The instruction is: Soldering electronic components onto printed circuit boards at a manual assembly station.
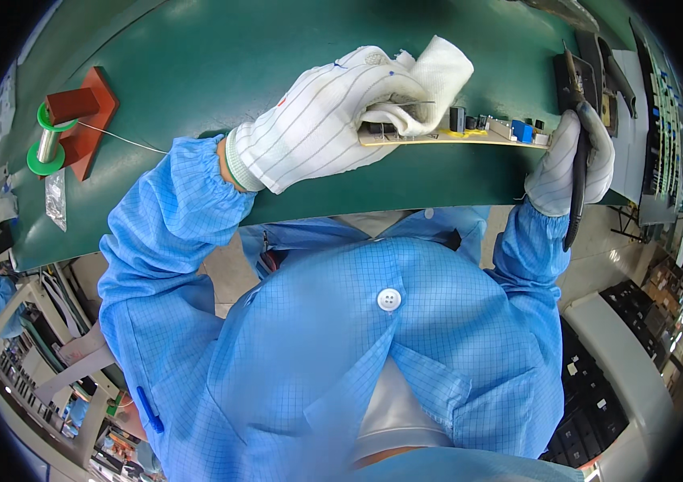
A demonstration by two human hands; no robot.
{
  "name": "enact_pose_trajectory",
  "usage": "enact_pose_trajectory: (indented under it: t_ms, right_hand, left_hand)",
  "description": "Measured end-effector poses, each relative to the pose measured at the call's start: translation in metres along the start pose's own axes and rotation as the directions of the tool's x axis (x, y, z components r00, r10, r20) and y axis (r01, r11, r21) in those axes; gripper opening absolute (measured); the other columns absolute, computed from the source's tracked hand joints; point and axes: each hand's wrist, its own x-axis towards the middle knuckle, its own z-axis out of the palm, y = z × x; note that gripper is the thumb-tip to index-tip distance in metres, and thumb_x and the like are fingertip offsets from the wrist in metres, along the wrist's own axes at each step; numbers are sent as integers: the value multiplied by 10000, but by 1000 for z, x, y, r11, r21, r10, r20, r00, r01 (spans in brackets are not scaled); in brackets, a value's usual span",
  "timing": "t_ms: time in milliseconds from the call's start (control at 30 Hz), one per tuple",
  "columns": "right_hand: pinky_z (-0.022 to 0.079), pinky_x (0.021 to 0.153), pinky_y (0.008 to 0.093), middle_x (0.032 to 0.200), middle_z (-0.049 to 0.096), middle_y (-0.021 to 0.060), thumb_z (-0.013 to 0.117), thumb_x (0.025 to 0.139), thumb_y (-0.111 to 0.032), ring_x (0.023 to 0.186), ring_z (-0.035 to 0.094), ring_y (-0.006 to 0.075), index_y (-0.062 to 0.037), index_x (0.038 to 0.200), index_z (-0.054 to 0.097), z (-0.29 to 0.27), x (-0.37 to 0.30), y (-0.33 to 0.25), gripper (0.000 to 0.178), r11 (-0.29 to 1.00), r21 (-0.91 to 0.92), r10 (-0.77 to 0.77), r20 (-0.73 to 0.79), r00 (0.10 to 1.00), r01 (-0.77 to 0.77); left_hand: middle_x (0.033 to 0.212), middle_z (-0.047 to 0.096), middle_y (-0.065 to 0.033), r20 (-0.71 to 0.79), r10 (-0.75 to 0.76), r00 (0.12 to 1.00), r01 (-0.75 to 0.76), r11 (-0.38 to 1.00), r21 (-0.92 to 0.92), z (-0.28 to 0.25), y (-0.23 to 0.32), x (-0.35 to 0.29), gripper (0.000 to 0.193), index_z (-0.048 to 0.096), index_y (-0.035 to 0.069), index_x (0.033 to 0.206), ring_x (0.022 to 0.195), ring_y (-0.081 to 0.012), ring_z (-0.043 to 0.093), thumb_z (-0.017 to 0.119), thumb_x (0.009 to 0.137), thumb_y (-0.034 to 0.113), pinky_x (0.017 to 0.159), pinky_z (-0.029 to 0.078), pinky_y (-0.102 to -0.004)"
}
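Note:
My left hand (333,116), in a white striped glove, is closed around the left part of a circuit board (470,137). The board is held edge-on above the table, with black and blue components standing on its upper side. A thin wire end (417,103) shows by the left fingers. In my gloved right hand (570,161) is a soldering iron (578,173), its dark handle pointing down and its tip up toward a dark holder (572,84). The right hand is close to the board's right end; whether they touch I cannot tell.
At the left of the green table (221,48), a solder spool (50,145) with green flanges sits on a red-brown stand (94,120). Its wire runs toward my left sleeve. A small clear bag (55,199) lies near it. More boards (666,145) stand along the right side.

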Motion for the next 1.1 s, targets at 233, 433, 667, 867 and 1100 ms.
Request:
enact_pose_trajectory:
  t_ms: [233,433,667,867,1100]
  right_hand:
    - [547,744,324,845,705,88,722,754,-8,732,675,226,-22,919,689,1,-2,5,169,998,38,-42,-45,998,43]
    - [547,718,316,847,716,84,735,742,-15,726,681,219,-34,909,696,-1,-2,4,173,999,15,30,-11,999,-30]
    - [545,709,313,860,723,78,728,750,-9,731,687,217,-42,909,702,5,-4,5,165,997,62,40,2,999,-40]
    - [544,706,311,853,723,75,726,748,-9,717,680,211,-39,904,702,-3,-1,4,161,1000,-7,-9,12,1000,9]
    - [544,697,312,830,714,84,721,739,4,707,674,208,-21,896,697,2,3,0,160,999,14,-46,-18,999,46]
  left_hand:
    - [993,577,-120,110,-132,985,131,991,13,-11,7,0,557,550,67,1069,822,-287,606,876,626,157,713,520,-347]
    - [1005,561,-123,184,-170,968,202,965,-168,-25,8,-4,610,526,52,1152,840,-233,597,856,646,136,729,492,-298]
    - [804,532,-12,157,-510,846,532,784,-320,-35,11,-14,332,580,37,1132,693,-58,485,480,1019,332,594,401,-208]
    - [889,614,-57,-216,-565,796,564,823,-72,-49,-6,-8,388,570,8,1174,711,-62,538,473,1018,351,574,429,-200]
    - [1231,567,-174,-579,-462,672,561,828,-10,-80,-33,-25,402,467,27,1344,1094,-172,555,537,987,196,940,431,-239]
